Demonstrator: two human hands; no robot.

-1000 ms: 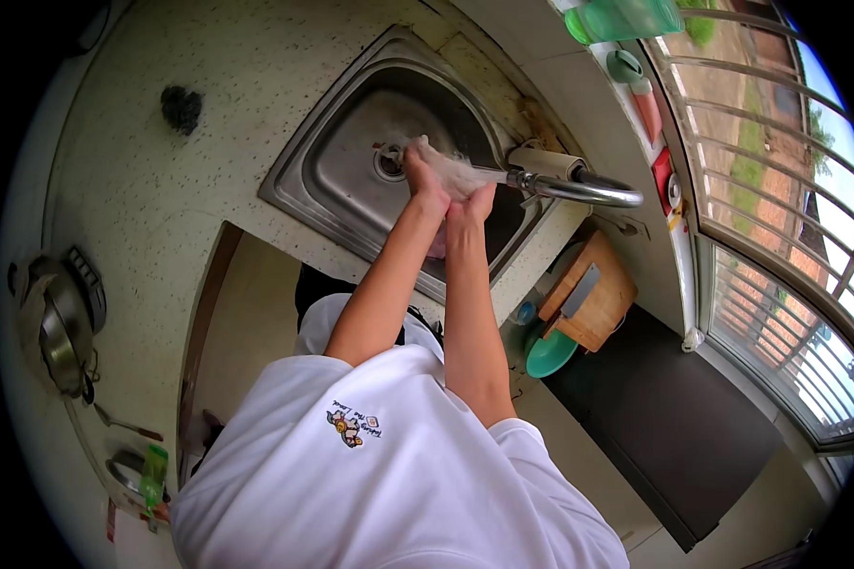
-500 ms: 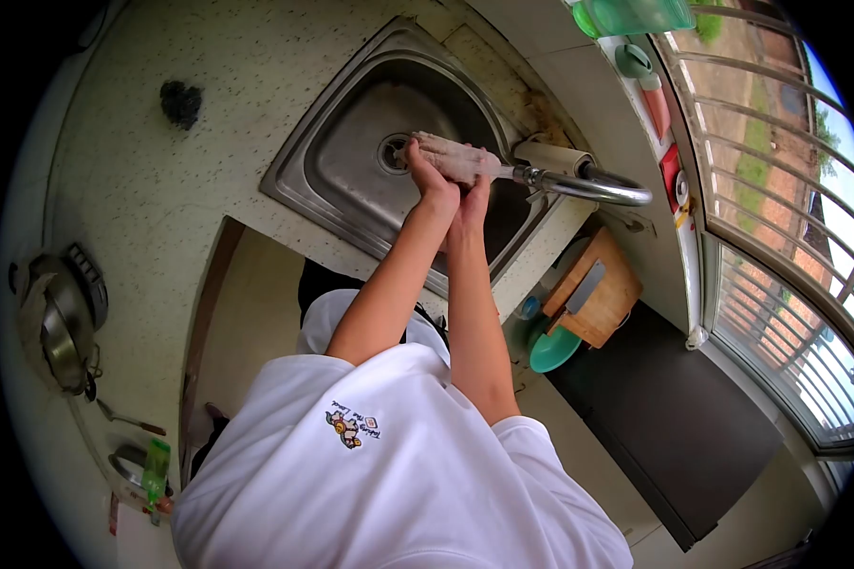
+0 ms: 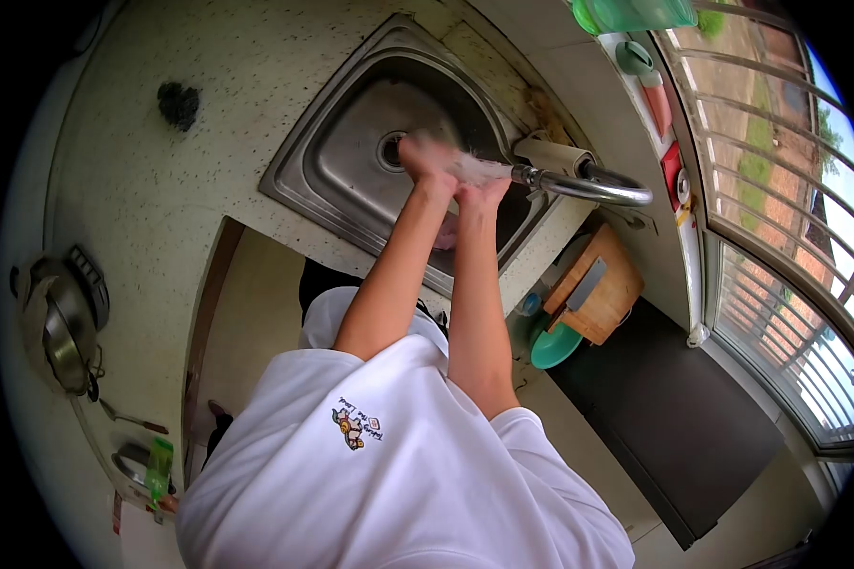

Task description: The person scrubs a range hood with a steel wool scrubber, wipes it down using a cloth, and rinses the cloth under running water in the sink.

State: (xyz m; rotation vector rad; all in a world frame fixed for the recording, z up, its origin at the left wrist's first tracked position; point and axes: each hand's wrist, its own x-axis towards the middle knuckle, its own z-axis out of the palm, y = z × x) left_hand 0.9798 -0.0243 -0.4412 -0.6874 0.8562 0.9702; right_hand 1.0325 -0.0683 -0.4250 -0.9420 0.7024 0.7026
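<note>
Over the steel sink, both hands are close together at the mouth of the curved faucet. My left hand is smeared by motion near the drain, so its fingers cannot be made out. My right hand is turned palm up just under the faucet's end, its fingers curled around a pale, wet item. Whitish water and this item blend together, and what it is cannot be told. A pinkish thing lies low in the sink, partly hidden behind the forearms.
On the speckled counter lies a dark scrubber. Pans stand at the far left, above a green bottle. Right of the sink are a cutting board with a cleaver, a green bowl and a dark flat surface.
The pale item lay lengthwise across both hands half a second ago; now it is blurred and the hands are farther apart. My left hand has moved slightly left. The pinkish thing shows again.
</note>
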